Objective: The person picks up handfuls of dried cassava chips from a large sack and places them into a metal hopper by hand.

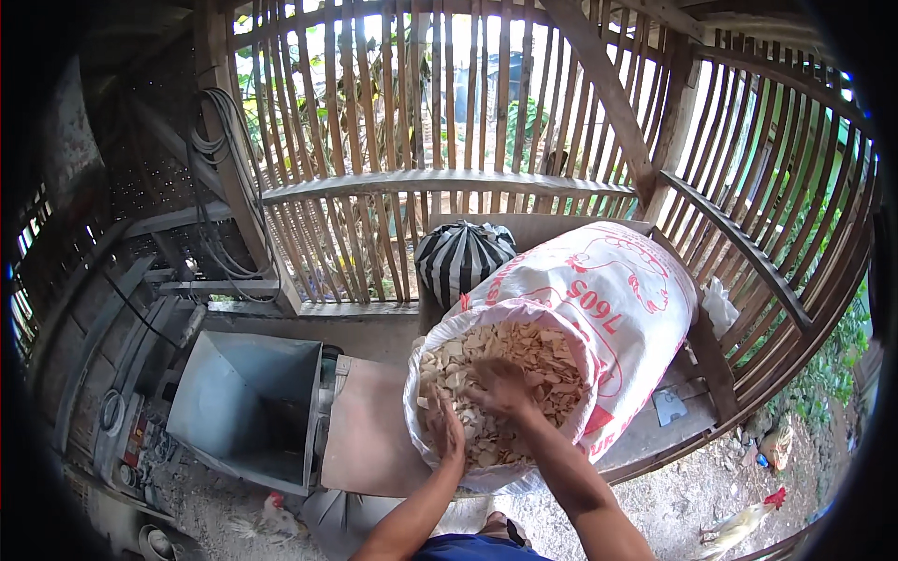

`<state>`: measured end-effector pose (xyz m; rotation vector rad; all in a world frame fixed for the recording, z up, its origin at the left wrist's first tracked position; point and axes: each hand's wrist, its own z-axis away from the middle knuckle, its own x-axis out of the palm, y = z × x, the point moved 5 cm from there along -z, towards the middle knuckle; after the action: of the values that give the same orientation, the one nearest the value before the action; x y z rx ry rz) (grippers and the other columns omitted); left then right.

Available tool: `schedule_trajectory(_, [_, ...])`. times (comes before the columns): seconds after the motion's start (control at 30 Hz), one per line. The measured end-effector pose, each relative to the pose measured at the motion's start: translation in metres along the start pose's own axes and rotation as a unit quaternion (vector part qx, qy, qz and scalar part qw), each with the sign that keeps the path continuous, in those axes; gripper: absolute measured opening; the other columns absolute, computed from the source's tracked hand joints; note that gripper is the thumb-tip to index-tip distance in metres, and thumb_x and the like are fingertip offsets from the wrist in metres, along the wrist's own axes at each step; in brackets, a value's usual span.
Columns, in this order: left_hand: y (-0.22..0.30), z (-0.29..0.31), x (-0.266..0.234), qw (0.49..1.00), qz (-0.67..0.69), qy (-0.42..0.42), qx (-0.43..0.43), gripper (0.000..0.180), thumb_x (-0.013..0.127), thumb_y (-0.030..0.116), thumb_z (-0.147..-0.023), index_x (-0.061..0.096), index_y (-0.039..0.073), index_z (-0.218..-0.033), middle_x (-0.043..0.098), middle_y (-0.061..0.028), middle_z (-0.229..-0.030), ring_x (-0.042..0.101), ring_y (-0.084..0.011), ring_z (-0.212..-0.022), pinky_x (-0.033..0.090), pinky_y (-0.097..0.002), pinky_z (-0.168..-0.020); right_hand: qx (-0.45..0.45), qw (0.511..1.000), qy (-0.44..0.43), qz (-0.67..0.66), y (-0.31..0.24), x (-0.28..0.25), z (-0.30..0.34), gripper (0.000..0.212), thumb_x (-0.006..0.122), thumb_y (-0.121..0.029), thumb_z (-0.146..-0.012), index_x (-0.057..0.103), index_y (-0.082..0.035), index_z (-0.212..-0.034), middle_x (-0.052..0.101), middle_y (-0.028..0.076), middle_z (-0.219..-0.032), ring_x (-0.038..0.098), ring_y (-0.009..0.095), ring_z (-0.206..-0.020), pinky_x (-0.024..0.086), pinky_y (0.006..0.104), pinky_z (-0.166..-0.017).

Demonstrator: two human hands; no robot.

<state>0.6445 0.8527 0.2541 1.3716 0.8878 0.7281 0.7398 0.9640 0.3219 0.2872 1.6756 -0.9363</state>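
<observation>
A large white woven sack [599,309] with red print lies tilted on a low bench, its mouth open toward me. Pale, dry, flat chips [552,365] fill the mouth; they look like dried root slices. Along the left inside of the rim, my left hand [447,428] is upright with its fingers stretched out, touching the chips. My right hand [502,386] lies over the middle of the heap, fingers apart and slightly blurred, with no chip clearly gripped. Some fingertips are hard to separate from the chips.
Left of the sack is a flat brown board [369,425], beside a square metal hopper [220,374]. A black-and-white striped bag [463,260] stands behind. Slatted wooden walls enclose the back and right. Chickens are on the ground: one white bird [739,530] right, another [271,520] left.
</observation>
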Motion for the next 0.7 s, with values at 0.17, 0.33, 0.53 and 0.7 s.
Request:
schedule_trajectory(0.17, [0.009,-0.001,0.0,0.98,0.183,-0.009,-0.074,0.057,0.042,0.044,-0.105,0.054,0.0,-0.138,0.066,-0.0171,-0.123,0.062,-0.0288,-0.111,0.049,-0.0387,-0.093,0.073,0.996,-0.042,-0.041,-0.025,0.017,0.002,0.076,0.056,-0.068,-0.085,0.049,-0.022,-0.145,0.056,0.018,-0.141,0.056,0.035,-0.127,0.046,0.0486,-0.103])
schedule_trajectory(0.33, [0.019,-0.002,-0.001,0.978,0.198,0.054,-0.025,0.045,0.052,0.033,-0.103,0.06,-0.001,-0.132,0.067,-0.014,-0.121,0.061,-0.0234,-0.111,0.048,-0.0346,-0.096,0.068,0.948,0.117,-0.288,-0.032,0.018,0.014,0.057,0.068,-0.046,-0.087,0.063,-0.012,-0.132,0.07,0.019,-0.117,0.067,0.03,-0.111,0.049,0.0393,-0.098])
schedule_trajectory(0.53, [0.084,0.0,-0.005,0.975,0.186,0.031,0.119,0.036,0.06,0.021,-0.099,0.063,-0.002,-0.127,0.065,-0.0149,-0.124,0.061,-0.024,-0.114,0.047,-0.0346,-0.099,0.029,0.845,0.201,-0.495,-0.038,-0.005,0.014,0.047,0.071,-0.021,-0.09,0.062,0.001,-0.13,0.069,0.012,-0.114,0.064,0.018,-0.1,0.05,0.03,-0.09])
schedule_trajectory(0.7, [0.119,-0.004,-0.007,0.97,0.202,-0.006,0.134,0.031,0.066,0.016,-0.096,0.066,0.004,-0.125,0.066,-0.0143,-0.116,0.064,-0.0225,-0.102,0.053,-0.0337,-0.088,0.018,0.737,0.219,-0.639,-0.057,-0.035,0.012,0.046,0.071,-0.014,-0.09,0.059,0.006,-0.129,0.069,0.014,-0.112,0.065,0.017,-0.098,0.052,0.0281,-0.087])
